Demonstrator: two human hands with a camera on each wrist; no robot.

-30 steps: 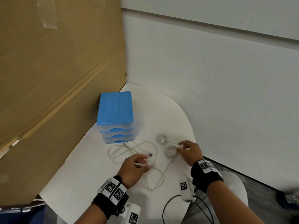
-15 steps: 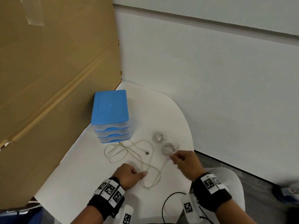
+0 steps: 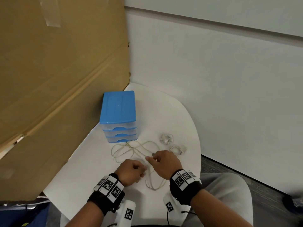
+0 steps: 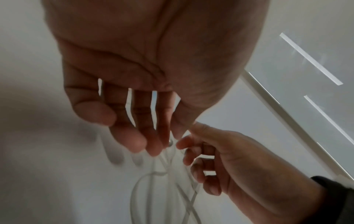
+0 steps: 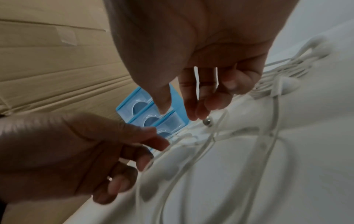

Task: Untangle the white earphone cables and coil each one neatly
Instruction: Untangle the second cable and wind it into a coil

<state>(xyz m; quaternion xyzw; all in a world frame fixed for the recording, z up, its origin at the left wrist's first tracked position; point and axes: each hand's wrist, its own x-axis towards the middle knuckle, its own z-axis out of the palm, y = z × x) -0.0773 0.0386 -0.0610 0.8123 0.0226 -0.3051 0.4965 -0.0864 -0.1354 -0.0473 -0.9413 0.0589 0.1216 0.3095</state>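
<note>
Since a second ago the right hand [image 3: 165, 163] has left the small coiled bundle [image 3: 177, 149] at the right and come in over the loose cable, and the left hand [image 3: 131, 172] has drawn back toward the body, so the two now sit just beside each other. The right hand's fingers [image 5: 193, 112] hang slightly spread and pointing down just above the cable, with a small metal earbud end [image 5: 207, 122] right at their tips; they seem not to have closed on anything yet. The left hand's fingers [image 5: 141, 160] are curled at a strand near the middle of the tangle, but whether they actually pinch it I cannot tell through the blur. The loose white earphone cable [image 3: 131, 149] sprawls in wide crossing loops on the white surface [image 3: 164, 112], running from in front of the blue drawer unit [image 3: 118, 115] back to a loop [image 3: 154, 182] between the wrists. A second coiled bundle [image 3: 166, 138] lies beyond the first, apart from it. The cable looks thin, light and limp, likely to slide and snag on its own crossings, so it is best taken near the earbud end and fed through the fingers gently rather than tugged. A cardboard sheet [image 3: 57, 79] stands at the left.
</note>
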